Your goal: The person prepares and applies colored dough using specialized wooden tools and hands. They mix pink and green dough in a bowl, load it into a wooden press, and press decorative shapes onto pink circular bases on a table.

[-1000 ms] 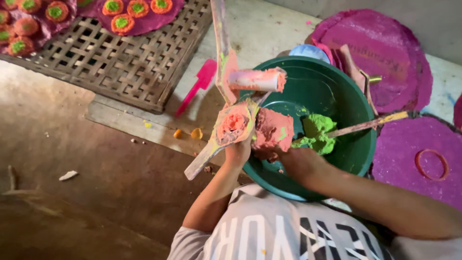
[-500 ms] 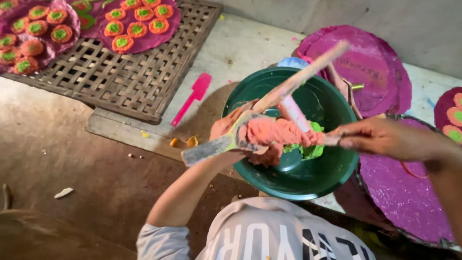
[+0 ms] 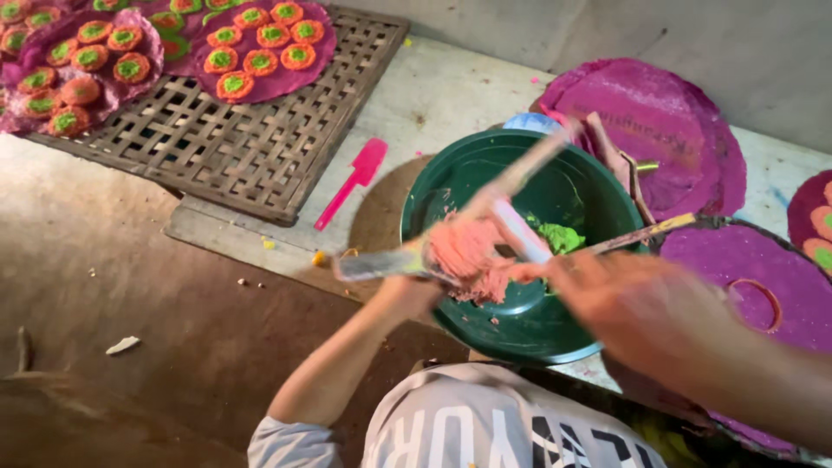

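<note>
My left hand [image 3: 406, 293] grips a long flat stick [image 3: 381, 263] that carries a lump of pink paste [image 3: 464, 251] over the near side of a green bowl [image 3: 431, 192]. My right hand [image 3: 628, 308], blurred by motion, is closed on a short pale scraper [image 3: 523, 232] whose tip touches the pink lump. A dab of green paste [image 3: 562, 237] lies inside the bowl. Pink crumbs dot the bowl's bottom.
A pink spatula [image 3: 351, 184] lies left of the bowl. A woven bamboo tray [image 3: 251, 152] at the back left holds purple sheets [image 3: 273, 82] with several orange-and-green rounds. Purple discs lie at the right [image 3: 663, 130] and near right [image 3: 754, 286]. A thin stick [image 3: 646, 232] leans on the bowl's rim.
My right hand has drawn in closer to me and now scrapes at the pink lump. The long stick has tilted lower across the bowl. The view has shifted slightly.
</note>
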